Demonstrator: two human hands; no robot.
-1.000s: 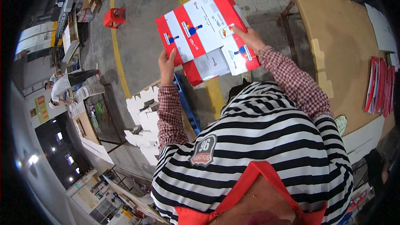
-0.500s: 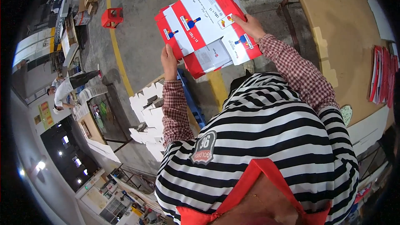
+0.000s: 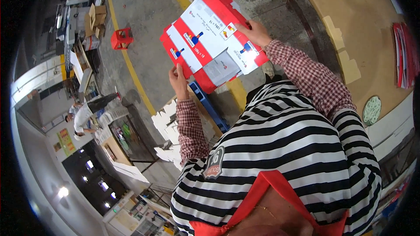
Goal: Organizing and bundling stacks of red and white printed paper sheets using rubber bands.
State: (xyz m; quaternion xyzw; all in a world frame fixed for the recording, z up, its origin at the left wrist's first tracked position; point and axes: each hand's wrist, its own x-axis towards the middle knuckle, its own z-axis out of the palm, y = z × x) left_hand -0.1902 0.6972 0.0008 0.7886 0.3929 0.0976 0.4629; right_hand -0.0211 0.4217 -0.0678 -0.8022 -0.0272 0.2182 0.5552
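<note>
A red-and-white flattened cardboard carton (image 3: 205, 24), printed with small blue figures, is held out in front of me above the floor. My right hand (image 3: 257, 33) grips its right edge, thumb on the printed face and the other fingers hidden behind. At the lower left, my left hand (image 3: 178, 83) has its thumb against a red corner flap; some of its fingers go out of sight under the carton. An inner panel with a greyish surface shows at the carton's near side, between the red flaps.
A brown tabletop (image 3: 350, 17) on the right bears a stack of red-edged sheets (image 3: 404, 57) and a green-white oval piece (image 3: 372, 110). White cut cardboard (image 3: 166, 124) is piled left, beside a blue pallet (image 3: 209, 107). Farther off are a red stool (image 3: 121, 38) and a bending co-worker (image 3: 85, 116).
The whole view has shifted, so the surroundings sit lower in the picture. The carton stays in both hands, slightly farther left and lower. My left fingers look a little more spread at its corner.
</note>
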